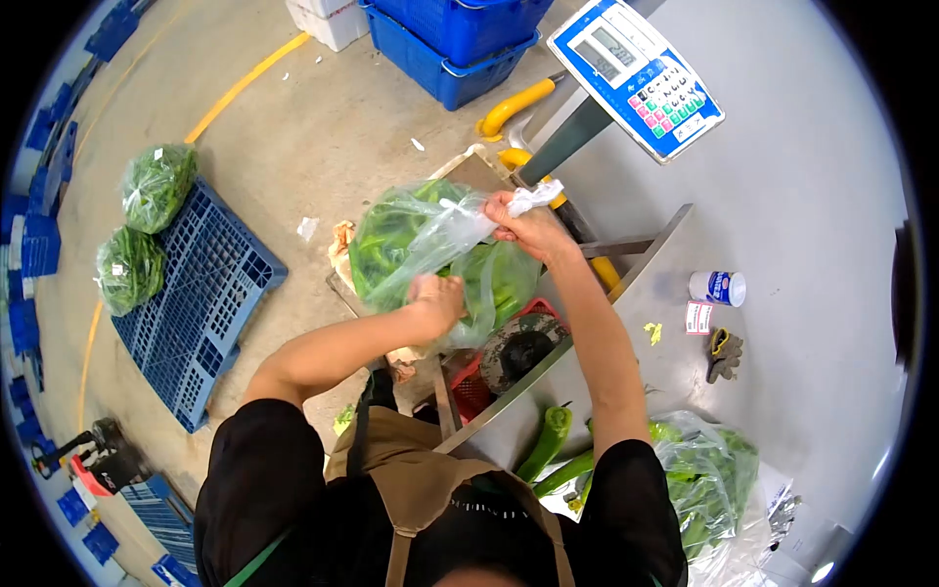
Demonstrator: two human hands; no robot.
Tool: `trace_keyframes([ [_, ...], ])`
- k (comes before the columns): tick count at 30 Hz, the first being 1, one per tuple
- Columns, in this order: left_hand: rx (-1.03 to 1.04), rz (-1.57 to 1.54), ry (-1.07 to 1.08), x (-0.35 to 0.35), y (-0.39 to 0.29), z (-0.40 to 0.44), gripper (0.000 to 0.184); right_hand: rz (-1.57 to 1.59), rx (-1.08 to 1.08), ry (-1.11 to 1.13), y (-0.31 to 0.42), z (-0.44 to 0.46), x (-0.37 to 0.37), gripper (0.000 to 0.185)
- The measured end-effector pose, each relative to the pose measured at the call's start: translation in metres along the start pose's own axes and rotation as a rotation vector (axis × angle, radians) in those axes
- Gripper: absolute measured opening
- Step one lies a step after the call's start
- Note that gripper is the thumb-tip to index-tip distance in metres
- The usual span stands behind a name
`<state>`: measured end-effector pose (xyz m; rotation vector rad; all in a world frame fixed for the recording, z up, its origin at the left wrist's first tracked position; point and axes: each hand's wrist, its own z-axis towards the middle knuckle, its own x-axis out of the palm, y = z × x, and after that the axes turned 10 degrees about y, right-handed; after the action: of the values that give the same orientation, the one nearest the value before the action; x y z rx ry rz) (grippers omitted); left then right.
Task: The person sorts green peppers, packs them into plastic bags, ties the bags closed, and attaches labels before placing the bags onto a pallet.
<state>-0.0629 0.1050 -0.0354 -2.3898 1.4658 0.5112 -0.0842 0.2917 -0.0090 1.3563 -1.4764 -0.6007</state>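
A clear plastic bag full of green vegetables, perhaps long peppers, rests on the weighing platform in front of me. Its gathered neck is in my right hand, fingers wrapped round it, with a white crumpled end sticking out past the fist. Lower on the near side of the bag, my left hand is closed with curled fingers against the plastic film; its fingertips are partly hidden. The scale's display head stands on a post beyond my right hand.
A steel table at right bears a white-and-blue tub, a glove and a bag of greens. Under its edge sits a red basket. Left are a blue pallet and two filled bags. Blue crates stand ahead.
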Motion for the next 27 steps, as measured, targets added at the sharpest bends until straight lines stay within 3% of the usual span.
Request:
trace_keyframes([
  [2, 0.019, -0.002, -0.033, 0.013, 0.016, -0.005, 0.043, -0.079, 0.039, -0.054, 0.0, -0.002, 0.011, 0.047],
  [3, 0.215, -0.133, -0.068, 0.015, 0.022, -0.013, 0.031, -0.124, 0.063, -0.079, 0.0, -0.002, 0.014, 0.049],
  [6, 0.754, -0.711, -0.415, 0.021, 0.033, -0.028, 0.024, -0.23, -0.086, 0.091, -0.007, 0.003, 0.006, 0.067],
  [7, 0.821, -0.895, -0.491, 0.016, 0.031, -0.043, 0.021, -0.154, -0.065, 0.087, 0.014, -0.009, 0.013, 0.075],
  [10, 0.728, -0.863, -0.576, 0.022, 0.031, -0.06, 0.021, -0.142, -0.036, 0.018, 0.02, -0.021, 0.003, 0.079],
  [11, 0.571, -0.614, -0.744, 0.035, 0.03, -0.052, 0.02, -0.146, -0.062, 0.066, 0.01, -0.017, -0.004, 0.079],
  [14, 0.519, -0.337, -0.627, 0.05, 0.037, -0.045, 0.023, -0.187, 0.019, 0.071, 0.015, -0.026, -0.004, 0.081],
  [17, 0.607, -0.596, -0.938, 0.041, 0.037, -0.055, 0.026, -0.017, -0.052, 0.044, -0.013, -0.014, -0.032, 0.062],
  [20, 0.348, -1.035, -1.081, 0.016, 0.027, -0.057, 0.032, 0.054, -0.121, 0.075, -0.005, -0.01, -0.026, 0.043],
  [23, 0.154, -1.041, -1.079, -0.021, 0.018, -0.051, 0.031, -0.251, -0.039, 0.03, 0.009, -0.018, 0.007, 0.029],
  [26, 0.286, -0.988, -1.505, -0.021, 0.021, -0.011, 0.026, -0.044, -0.071, -0.037, -0.005, -0.019, 0.003, 0.027],
  [27, 0.357, -1.215, -1.363, -0.017, 0.02, -0.023, 0.022, 0.155, -0.16, -0.021, -0.013, -0.022, -0.012, 0.023],
])
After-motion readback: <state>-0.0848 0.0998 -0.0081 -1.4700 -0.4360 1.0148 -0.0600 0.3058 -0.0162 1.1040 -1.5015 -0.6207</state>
